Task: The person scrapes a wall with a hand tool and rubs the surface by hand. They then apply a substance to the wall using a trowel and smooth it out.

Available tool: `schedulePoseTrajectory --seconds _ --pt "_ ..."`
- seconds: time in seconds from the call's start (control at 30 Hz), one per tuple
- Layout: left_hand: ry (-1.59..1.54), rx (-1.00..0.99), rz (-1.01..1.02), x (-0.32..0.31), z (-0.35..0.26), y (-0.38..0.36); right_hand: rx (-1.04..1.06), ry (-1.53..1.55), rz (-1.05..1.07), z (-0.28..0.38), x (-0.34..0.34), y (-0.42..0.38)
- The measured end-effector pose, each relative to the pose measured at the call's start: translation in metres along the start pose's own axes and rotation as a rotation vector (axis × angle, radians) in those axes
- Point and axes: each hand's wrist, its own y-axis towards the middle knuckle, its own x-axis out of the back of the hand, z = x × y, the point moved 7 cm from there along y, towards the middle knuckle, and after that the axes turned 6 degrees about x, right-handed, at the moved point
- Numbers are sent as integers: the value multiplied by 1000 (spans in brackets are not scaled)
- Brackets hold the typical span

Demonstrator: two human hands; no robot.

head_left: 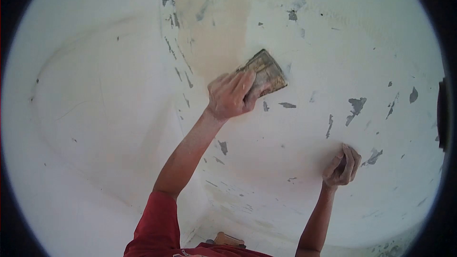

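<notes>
My left hand (231,95) is closed around a worn, dusty sanding block (267,74), a rectangle with dark edges. The block lies against the white-coated wall (285,128), tilted, right of a beige patch (214,43). Lower and to the right, my right hand (342,166) is closed with its fingers curled, close to the wall. A dark spot shows inside the curl; whether it is an object or shadow is hidden. Pale dust covers both hands.
Grey chipped spots (356,108) dot the wall. A corner line runs down the left, where a second white wall (95,114) meets it. A brownish object (228,239) sits low behind my red shirt (157,223). A dark object (442,114) stands at the right edge.
</notes>
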Motion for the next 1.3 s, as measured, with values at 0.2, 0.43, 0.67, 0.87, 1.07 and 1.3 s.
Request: schedulePoseTrajectory --seconds 0.2,0.43,0.67,0.87,1.07,1.3 --pt "-92 -84 89 -17 -39 -23 -23 -50 15 3 -2 5" --pt "-407 142 294 7 -29 -15 -11 -9 -35 2 -2 3" --pt "-96 325 93 30 55 35 -17 -30 -24 1 0 3" --pt "5 252 22 14 20 18 -66 -67 3 -1 -1 2" --pt "-33 188 63 3 3 0 -21 -45 -3 4 -3 5" --pt "-316 67 197 -15 -53 -29 -35 -60 -12 3 -2 4"
